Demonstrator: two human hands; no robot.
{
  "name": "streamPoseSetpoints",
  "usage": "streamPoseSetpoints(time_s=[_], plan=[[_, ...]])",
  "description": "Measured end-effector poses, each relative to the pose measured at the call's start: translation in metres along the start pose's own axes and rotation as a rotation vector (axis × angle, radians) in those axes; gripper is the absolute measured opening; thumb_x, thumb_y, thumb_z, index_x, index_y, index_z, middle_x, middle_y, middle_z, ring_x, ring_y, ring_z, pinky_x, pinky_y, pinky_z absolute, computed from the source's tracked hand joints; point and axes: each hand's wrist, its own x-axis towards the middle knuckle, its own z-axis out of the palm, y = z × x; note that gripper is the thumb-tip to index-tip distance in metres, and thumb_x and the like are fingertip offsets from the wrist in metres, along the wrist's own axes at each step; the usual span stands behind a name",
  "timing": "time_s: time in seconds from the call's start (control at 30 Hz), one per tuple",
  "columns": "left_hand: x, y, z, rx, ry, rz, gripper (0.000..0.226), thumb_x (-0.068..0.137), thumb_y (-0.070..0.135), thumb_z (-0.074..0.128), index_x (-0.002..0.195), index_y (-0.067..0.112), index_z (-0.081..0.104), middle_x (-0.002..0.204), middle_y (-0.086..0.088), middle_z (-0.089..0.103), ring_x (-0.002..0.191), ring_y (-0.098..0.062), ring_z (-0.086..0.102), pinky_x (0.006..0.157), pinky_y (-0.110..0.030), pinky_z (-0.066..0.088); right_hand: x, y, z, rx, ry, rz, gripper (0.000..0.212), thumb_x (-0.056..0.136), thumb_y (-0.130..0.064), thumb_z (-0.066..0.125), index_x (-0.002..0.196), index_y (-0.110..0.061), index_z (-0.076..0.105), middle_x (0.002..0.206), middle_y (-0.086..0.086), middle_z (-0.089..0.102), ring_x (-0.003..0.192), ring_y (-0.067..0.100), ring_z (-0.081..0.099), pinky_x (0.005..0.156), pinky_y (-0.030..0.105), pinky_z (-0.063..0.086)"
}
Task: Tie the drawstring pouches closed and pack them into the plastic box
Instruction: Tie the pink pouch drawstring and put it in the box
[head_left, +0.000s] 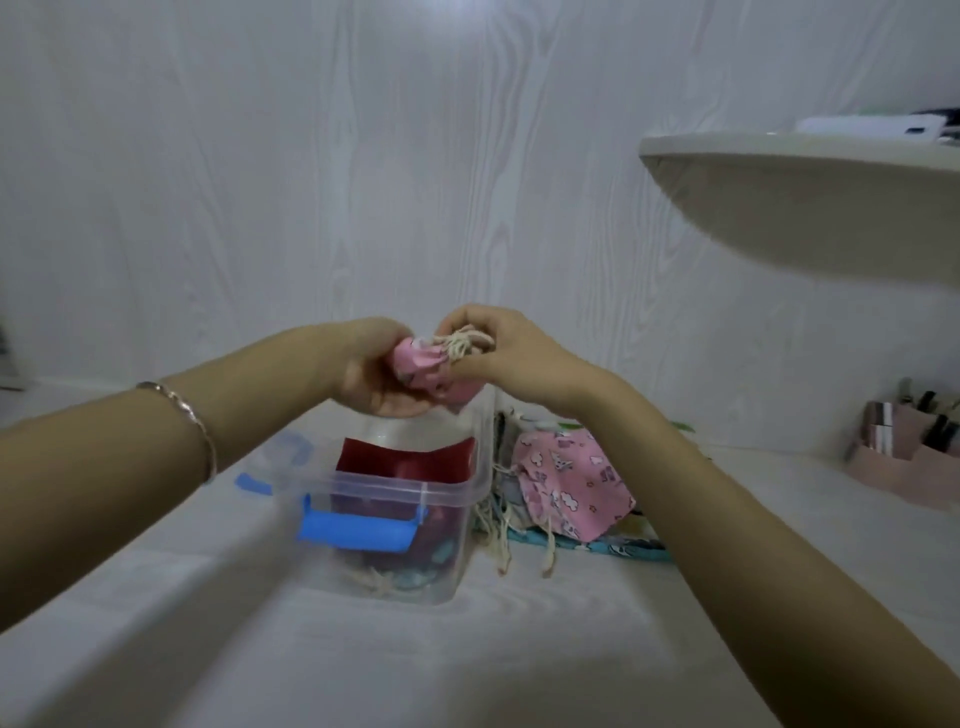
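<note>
Both hands are up above the plastic box (395, 499) now, working one pink pouch (423, 371) in mid-air. The left hand (371, 371) is wrapping closed around the bunched body of it, while the right hand (498, 353) is pinching the pale drawstring (465, 345) at the gathered neck, fingers clamped together on the cord. It is looking soft and light, crushing easily in the fist, so I'd judge the cloth body is the place to steady it and the cord ends the place to pull; the thin string could be slipping through fingers if held loosely. Below, the clear box is sitting on the white table (519, 649), blue latch (358, 530) on its near side, already holding some tied pouches. Just to its right, more pouches (569, 488) are lying in a loose pile, strings trailing toward the near edge, waiting their turn
</note>
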Motion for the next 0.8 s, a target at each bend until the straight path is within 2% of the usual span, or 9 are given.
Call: streamPoseSetpoints(time_s=[0.13,0.3,0.37,0.43,0.47,0.53,0.6,0.7,0.8], plan=[[0.023,-0.020,-0.006,0.043,-0.020,-0.086,0.029,0.097,0.011,0.036,0.090,-0.001,0.061,0.087,-0.018,0.065,0.075,-0.025,0.063,0.061,-0.039,0.059,0.021,0.009,0.012,-0.228,-0.197,0.037,0.023,0.081,-0.003,0.070,0.099,-0.015,0.063,0.079,-0.006,0.060,0.062,0.003,0.056,0.058,0.015,0.045],[0.041,-0.034,-0.009,0.206,-0.021,-0.103,0.027,0.098,0.000,0.035,0.090,-0.003,0.060,0.078,-0.016,0.067,0.066,-0.024,0.068,0.064,-0.037,0.058,0.029,0.020,0.030,-0.304,-0.348,0.117,0.022,0.080,-0.007,0.073,0.097,-0.013,0.061,0.085,0.007,0.069,0.069,0.017,0.065,0.062,0.031,0.055],[0.035,-0.038,-0.008,0.444,-0.022,-0.112,0.021,0.097,-0.001,0.042,0.084,-0.001,0.058,0.077,-0.013,0.063,0.073,-0.025,0.067,0.065,-0.030,0.057,0.029,0.017,0.034,-0.410,-0.472,0.148,0.023,0.081,-0.018,0.075,0.101,-0.017,0.065,0.079,-0.007,0.069,0.070,0.007,0.064,0.066,0.023,0.049],[0.022,-0.039,-0.004,0.876,0.039,-0.060,0.013,0.094,0.001,0.050,0.081,0.003,0.054,0.080,-0.010,0.057,0.074,-0.021,0.061,0.058,-0.023,0.052,0.028,0.006,0.028,-0.432,-0.642,0.235,0.026,0.085,-0.029,0.070,0.109,-0.018,0.069,0.083,-0.015,0.069,0.079,-0.002,0.060,0.077,0.018,0.045],[0.015,-0.038,-0.004,1.096,0.082,0.029,0.004,0.092,0.004,0.054,0.088,0.003,0.054,0.086,-0.009,0.057,0.074,-0.020,0.058,0.057,-0.023,0.049,0.029,-0.001,0.023,-0.388,-0.663,0.267,0.028,0.088,-0.031,0.066,0.111,-0.016,0.071,0.097,-0.011,0.072,0.092,0.000,0.062,0.088,0.020,0.046],[0.011,-0.036,-0.004,1.404,0.144,0.203,0.026,0.091,0.011,0.054,0.114,0.001,0.055,0.107,-0.010,0.059,0.091,-0.022,0.058,0.072,-0.028,0.049,0.037,-0.007,0.017,-0.377,-0.549,0.271,0.029,0.091,-0.031,0.062,0.109,-0.011,0.073,0.114,-0.002,0.071,0.111,0.010,0.061,0.098,0.024,0.044],[0.002,-0.032,-0.006,1.468,-0.024,0.138,0.036,0.093,0.019,0.053,0.127,0.007,0.056,0.120,-0.007,0.059,0.104,-0.020,0.056,0.089,-0.031,0.047,0.053,-0.002,0.024,-0.590,-0.510,0.264,0.028,0.091,-0.029,0.061,0.110,-0.011,0.072,0.119,0.000,0.069,0.115,0.014,0.059,0.097,0.025,0.043],[-0.004,-0.036,-0.011,1.264,-0.418,-0.231,0.032,0.094,0.026,0.058,0.125,0.022,0.060,0.117,0.001,0.062,0.112,-0.019,0.058,0.101,-0.034,0.047,0.070,0.017,0.059,-0.852,-0.796,0.367,0.034,0.090,-0.029,0.063,0.120,-0.013,0.067,0.131,0.001,0.061,0.125,0.018,0.051,0.103,0.030,0.038],[-0.008,-0.047,0.000,1.527,-0.531,-0.282,0.042,0.098,0.030,0.050,0.139,0.022,0.046,0.146,-0.001,0.044,0.133,-0.021,0.044,0.112,-0.039,0.035,0.082,0.040,0.087,-1.008,-1.036,0.483,0.030,0.092,-0.018,0.057,0.120,-0.008,0.063,0.145,0.008,0.049,0.135,0.021,0.041,0.090,0.027,0.034]])
